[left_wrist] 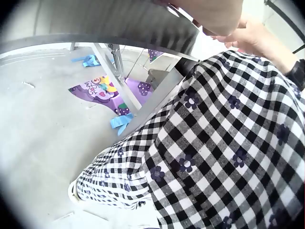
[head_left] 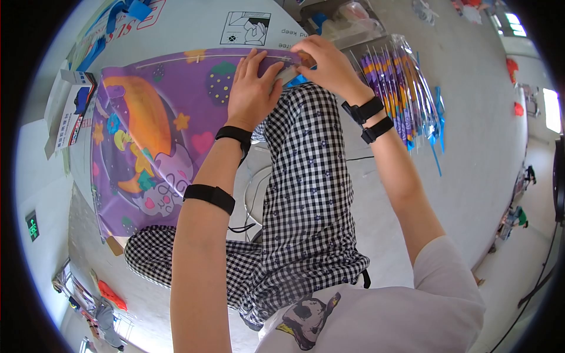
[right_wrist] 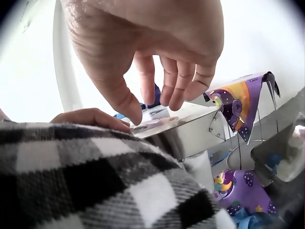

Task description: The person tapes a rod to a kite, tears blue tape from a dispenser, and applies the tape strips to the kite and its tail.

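Observation:
A purple kite (head_left: 194,106) printed with cartoon figures, stars and fruit spreads over the white table edge, with a thin pale rod along its upper side. My left hand (head_left: 253,94) rests flat on the kite near its right tip, fingers stretched out. Close by the tip is my right hand (head_left: 329,67), its fingers bent downward. In the right wrist view the right hand (right_wrist: 157,52) shows a gap between thumb and fingers above the table. A small whitish strip (head_left: 287,75) lies by the left thumb, with a blue piece (head_left: 297,81) beside it.
Several wrapped kites (head_left: 394,88) with rods and blue tails lie at the right. A grey bin (head_left: 347,29) with clear plastic stands behind. On the left is a white printed box (head_left: 73,112). More kites (left_wrist: 102,93) show beneath the table, and checked trousers (head_left: 306,176) fill the front.

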`<state>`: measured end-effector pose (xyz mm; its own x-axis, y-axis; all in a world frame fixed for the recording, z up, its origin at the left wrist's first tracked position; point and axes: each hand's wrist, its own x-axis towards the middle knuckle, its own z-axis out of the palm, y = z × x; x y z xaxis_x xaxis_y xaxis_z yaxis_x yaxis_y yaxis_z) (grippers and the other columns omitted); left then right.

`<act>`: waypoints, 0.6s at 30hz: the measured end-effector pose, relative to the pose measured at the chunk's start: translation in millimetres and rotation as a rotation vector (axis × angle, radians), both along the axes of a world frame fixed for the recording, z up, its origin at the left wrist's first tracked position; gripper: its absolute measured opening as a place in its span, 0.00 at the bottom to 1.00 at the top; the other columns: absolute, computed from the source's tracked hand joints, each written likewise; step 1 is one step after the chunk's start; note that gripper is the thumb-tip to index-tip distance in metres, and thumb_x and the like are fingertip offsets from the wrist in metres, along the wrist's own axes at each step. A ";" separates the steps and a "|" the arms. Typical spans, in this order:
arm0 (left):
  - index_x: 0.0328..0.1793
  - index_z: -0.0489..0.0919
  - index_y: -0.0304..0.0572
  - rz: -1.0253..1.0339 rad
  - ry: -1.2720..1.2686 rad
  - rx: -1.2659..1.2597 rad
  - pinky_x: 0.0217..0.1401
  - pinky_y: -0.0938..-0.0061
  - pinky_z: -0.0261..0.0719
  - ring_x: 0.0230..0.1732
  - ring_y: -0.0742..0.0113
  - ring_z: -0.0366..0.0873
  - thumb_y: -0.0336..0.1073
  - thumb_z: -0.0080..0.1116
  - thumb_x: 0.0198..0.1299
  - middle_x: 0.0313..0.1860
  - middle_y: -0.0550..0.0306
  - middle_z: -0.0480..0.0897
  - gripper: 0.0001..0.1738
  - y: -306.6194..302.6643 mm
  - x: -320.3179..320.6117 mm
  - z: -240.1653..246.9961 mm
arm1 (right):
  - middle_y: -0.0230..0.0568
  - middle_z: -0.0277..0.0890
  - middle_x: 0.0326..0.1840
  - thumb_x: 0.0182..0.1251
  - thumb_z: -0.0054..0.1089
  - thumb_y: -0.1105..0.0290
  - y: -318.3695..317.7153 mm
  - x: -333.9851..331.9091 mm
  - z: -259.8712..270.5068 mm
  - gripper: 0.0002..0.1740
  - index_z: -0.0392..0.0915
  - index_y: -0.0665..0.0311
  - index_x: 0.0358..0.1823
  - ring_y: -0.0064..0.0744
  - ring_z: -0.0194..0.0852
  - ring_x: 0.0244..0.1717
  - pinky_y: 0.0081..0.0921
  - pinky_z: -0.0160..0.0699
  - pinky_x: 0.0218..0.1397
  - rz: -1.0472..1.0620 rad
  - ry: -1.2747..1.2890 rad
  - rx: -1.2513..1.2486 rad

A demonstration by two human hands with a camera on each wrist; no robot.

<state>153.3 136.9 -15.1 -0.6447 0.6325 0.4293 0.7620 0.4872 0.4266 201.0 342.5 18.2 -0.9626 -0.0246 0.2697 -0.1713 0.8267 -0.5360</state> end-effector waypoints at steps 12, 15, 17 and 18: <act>0.60 0.81 0.54 -0.001 0.022 -0.004 0.76 0.49 0.63 0.73 0.42 0.65 0.39 0.60 0.63 0.66 0.45 0.73 0.19 -0.9 1.2 1.3 | 0.35 0.76 0.38 0.57 0.64 0.70 3.9 -8.5 9.2 0.09 0.77 0.59 0.39 0.41 0.78 0.41 0.37 0.78 0.44 0.166 0.110 0.324; 0.61 0.81 0.54 -0.004 0.018 -0.012 0.76 0.49 0.63 0.73 0.42 0.64 0.39 0.60 0.63 0.66 0.45 0.73 0.19 -0.8 1.3 0.7 | 0.34 0.76 0.37 0.58 0.63 0.70 5.0 -9.4 7.7 0.07 0.77 0.59 0.37 0.41 0.78 0.40 0.37 0.78 0.44 0.182 0.163 0.332; 0.61 0.81 0.54 -0.005 0.016 -0.016 0.76 0.49 0.62 0.73 0.42 0.64 0.39 0.60 0.63 0.66 0.45 0.73 0.19 -1.4 1.3 0.1 | 0.34 0.76 0.36 0.58 0.62 0.70 5.0 -9.9 6.3 0.06 0.76 0.59 0.36 0.41 0.77 0.40 0.37 0.77 0.43 0.176 0.158 0.313; 0.61 0.81 0.54 -0.006 0.017 -0.016 0.76 0.49 0.62 0.74 0.42 0.64 0.39 0.60 0.63 0.66 0.45 0.73 0.19 -1.5 1.3 0.5 | 0.34 0.76 0.36 0.58 0.62 0.70 5.0 -10.0 5.9 0.06 0.76 0.59 0.35 0.42 0.77 0.39 0.37 0.77 0.43 0.167 0.148 0.299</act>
<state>154.6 135.4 -14.6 -0.6336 0.6434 0.4297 0.7720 0.4892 0.4059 191.0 347.5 24.2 -0.8896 -0.2771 0.3630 -0.3750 0.8969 -0.2344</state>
